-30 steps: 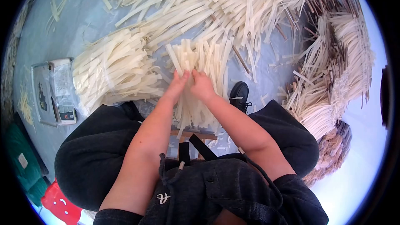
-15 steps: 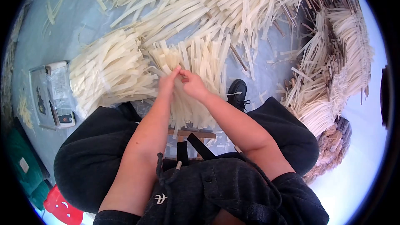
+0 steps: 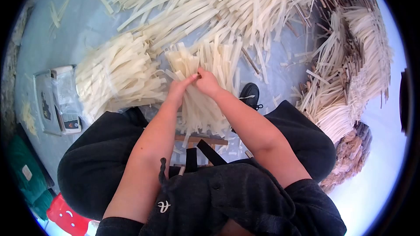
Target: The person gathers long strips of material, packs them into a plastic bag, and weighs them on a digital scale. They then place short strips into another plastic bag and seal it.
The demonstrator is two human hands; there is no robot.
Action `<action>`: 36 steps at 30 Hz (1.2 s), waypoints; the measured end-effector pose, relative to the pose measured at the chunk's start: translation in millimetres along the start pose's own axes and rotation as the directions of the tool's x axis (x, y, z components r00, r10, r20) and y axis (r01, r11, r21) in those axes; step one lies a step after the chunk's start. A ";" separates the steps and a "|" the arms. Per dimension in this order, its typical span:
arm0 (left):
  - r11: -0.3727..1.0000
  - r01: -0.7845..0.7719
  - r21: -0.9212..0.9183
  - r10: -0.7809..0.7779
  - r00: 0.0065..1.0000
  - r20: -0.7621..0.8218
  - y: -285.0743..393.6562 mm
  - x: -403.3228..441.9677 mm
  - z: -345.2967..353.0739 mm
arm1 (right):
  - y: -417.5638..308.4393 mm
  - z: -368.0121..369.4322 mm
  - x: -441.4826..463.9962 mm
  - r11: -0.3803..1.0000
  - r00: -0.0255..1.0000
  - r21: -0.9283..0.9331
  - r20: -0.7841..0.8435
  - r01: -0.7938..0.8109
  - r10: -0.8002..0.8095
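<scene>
A bundle of flat, pale cream strips (image 3: pixel 183 59), like wide dried noodles, fans out in front of me between my knees. My left hand (image 3: pixel 178 89) is closed on the bundle's left side, its thumb reaching toward the other hand. Against it, my right hand (image 3: pixel 207 83) grips the same bundle from the right, fingers curled. The strips spread above both hands and hang down below them. What lies inside the fingers is partly hidden. A thicker bundle (image 3: pixel 116 72), wrapped in clear film, lies just left of my hands.
A large heap of loose strips (image 3: pixel 262 4) covers the floor ahead. Strips with thin brown sticks (image 3: pixel 345 61) are stacked at the right. A scale (image 3: pixel 61 100) stands at the left, near a green container (image 3: pixel 26 172) and a red item (image 3: pixel 68 214). A wooden piece (image 3: pixel 205 140) lies between my legs.
Both hands have shifted slightly right, the right hand turning a little. The top of the held bundle has moved right with them and looks more gathered.
</scene>
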State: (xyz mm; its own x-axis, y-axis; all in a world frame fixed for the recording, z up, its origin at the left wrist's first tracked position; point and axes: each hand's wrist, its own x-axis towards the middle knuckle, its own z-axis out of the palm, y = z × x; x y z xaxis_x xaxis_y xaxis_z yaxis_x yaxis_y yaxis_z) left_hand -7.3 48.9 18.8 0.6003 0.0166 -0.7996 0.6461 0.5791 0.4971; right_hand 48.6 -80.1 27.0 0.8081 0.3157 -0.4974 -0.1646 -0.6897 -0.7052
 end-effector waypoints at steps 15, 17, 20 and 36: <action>0.879 -0.331 0.344 0.333 0.941 0.053 9.9 -37.3 -2.4 | 13.9 -5.8 -68.6 0.807 0.997 0.589 -0.080 0.044 0.005; 0.938 -0.312 0.152 0.309 0.950 0.042 18.2 -47.8 -3.7 | 25.8 -5.3 -72.6 0.903 0.994 0.426 -0.107 0.063 -0.018; 0.926 -0.347 0.147 0.340 0.938 0.070 35.0 -74.5 3.9 | 27.3 -19.4 -92.7 0.987 0.996 -0.153 -0.072 -0.054 0.043; 0.774 -0.630 0.061 0.604 0.764 0.226 189.5 -193.9 7.4 | 82.5 -85.9 -76.8 0.983 0.897 -0.077 -0.425 -0.167 0.119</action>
State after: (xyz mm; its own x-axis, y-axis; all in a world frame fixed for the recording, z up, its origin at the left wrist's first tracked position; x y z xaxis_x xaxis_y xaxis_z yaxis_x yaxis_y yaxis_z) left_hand 2.2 149.5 270.5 0.9556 0.1781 -0.2349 0.1511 0.3880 0.9092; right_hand 21.6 -217.3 50.4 0.9460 -0.0757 -0.3153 -0.2530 -0.7805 -0.5717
